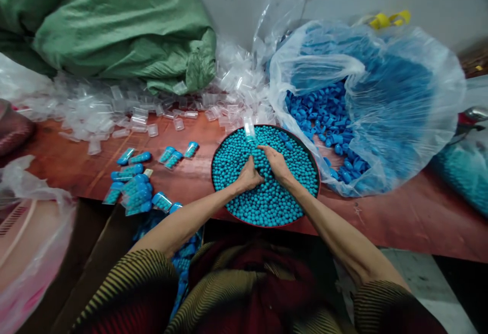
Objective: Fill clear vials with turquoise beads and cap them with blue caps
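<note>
A round, red-rimmed tray (318, 184) full of small turquoise beads (267, 207) sits in front of me. My left hand (248, 176) is in the beads near the middle, thumb raised and apart from its partly buried fingers. Close beside it, my right hand (278, 165) is open, its fingers stretched left over the beads. Just beyond my fingertips a clear plastic tube (249, 128) rests at the tray's far side. Whether either hand touches it I cannot tell. A few blue caps (285, 140) lie on the beads.
Filled, blue-capped tubes (137, 191) are piled on the red tabletop (183, 176) at left. Loose clear tubes (141, 115) lie beyond, below a green sack (125, 29). An open plastic bag (412, 95) of blue caps stands right. Another bag of beads (463, 176) sits far right.
</note>
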Demonstrator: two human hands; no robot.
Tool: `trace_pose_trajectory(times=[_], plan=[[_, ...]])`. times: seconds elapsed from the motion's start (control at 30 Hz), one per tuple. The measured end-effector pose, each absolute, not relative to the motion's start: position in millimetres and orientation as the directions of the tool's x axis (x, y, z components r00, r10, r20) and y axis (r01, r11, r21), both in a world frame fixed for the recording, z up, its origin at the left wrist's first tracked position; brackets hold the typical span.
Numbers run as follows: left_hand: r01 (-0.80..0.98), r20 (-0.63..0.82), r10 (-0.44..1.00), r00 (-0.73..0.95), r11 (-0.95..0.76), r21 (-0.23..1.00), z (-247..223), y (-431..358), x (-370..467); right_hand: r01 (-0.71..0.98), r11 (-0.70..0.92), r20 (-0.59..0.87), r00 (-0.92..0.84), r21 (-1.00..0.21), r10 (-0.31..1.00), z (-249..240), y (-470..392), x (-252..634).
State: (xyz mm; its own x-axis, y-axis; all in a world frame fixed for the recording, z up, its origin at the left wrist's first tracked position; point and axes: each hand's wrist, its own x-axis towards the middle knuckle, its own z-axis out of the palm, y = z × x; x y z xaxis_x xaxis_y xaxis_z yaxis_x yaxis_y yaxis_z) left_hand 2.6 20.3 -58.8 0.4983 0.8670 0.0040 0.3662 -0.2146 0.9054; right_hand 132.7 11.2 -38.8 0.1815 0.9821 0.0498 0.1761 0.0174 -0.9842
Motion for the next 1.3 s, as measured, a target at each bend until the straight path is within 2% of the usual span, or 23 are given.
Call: trace_pose_trajectory(times=[0.07, 0.13, 0.27, 0.37, 0.57, 0.73, 0.83, 0.97, 1.1, 1.17, 1.23, 1.3], plan=[[0.333, 0.015, 0.837, 0.547, -0.235, 0.913, -61.9, 22.9, 0.6, 0.234, 0.068, 0.092, 0.095, -0.97, 0.991, -36.8, 13.6, 142.7], [0.315, 0.007, 0.827, 0.562, -0.223, 0.923, -64.1, 24.4, -1.5, 0.326, 0.1, 0.139, 0.096, -0.94, 0.986, -39.0, 23.4, 157.1], [0.333, -0.066, 0.829, 0.556, -0.149, 0.931, -66.0, 24.4, -3.6, 0.539, 0.213, 0.273, 0.032, -0.815, 0.962, -52.7, 56.3, 179.1], [0.327, -0.081, 0.83, 0.553, -0.126, 0.936, -66.1, 23.3, -3.4, 0.596, 0.216, 0.258, -0.015, -0.774, 0.966, -62.9, 73.4, 181.0], [0.382, -0.127, 0.854, 0.505, -0.089, 0.92, -64.5, 21.9, -1.6, 0.376, -0.099, -0.028, 0.189, -0.921, 0.982, -70.5, 70.9, 173.7], [0.384, -0.126, 0.861, 0.493, -0.085, 0.919, -66.0, 21.7, 1.0, 0.187, -0.197, -0.146, 0.256, -0.963, 0.956, -68.3, 54.9, 169.8], [0.379, -0.11, 0.856, 0.504, -0.104, 0.92, -68.8, 21.8, 1.7, 0.04, -0.18, -0.164, 0.258, -0.983, 0.952, -60.3, 43.6, 160.8], [0.411, -0.066, 0.857, 0.51, -0.176, 0.894, -73.0, 22.1, 0.7, 0.204, -0.026, 0.03, 0.268, -0.979, 0.963, -48.1, 30.9, 136.0], [0.444, -0.076, 0.826, 0.558, -0.22, 0.869, -71.9, 24.6, -6.1, 0.442, 0.095, 0.164, 0.12, -0.892, 0.979, -38.8, 20.2, 116.0], [0.46, -0.107, 0.819, 0.564, -0.204, 0.865, -67.4, 25.6, -11.7, 0.527, 0.171, 0.177, -0.038, -0.833, 0.983, -33.2, 16.7, 117.3], [0.453, -0.108, 0.82, 0.562, -0.196, 0.87, -60.6, 25.0, -18.1, 0.532, 0.221, 0.158, -0.162, -0.817, 0.974, -26.9, 15.3, 127.7], [0.436, -0.081, 0.83, 0.551, -0.205, 0.876, -53.6, 21.8, -24.2, 0.548, 0.214, 0.154, -0.154, -0.808, 0.976, -22.1, 15.5, 144.5]])
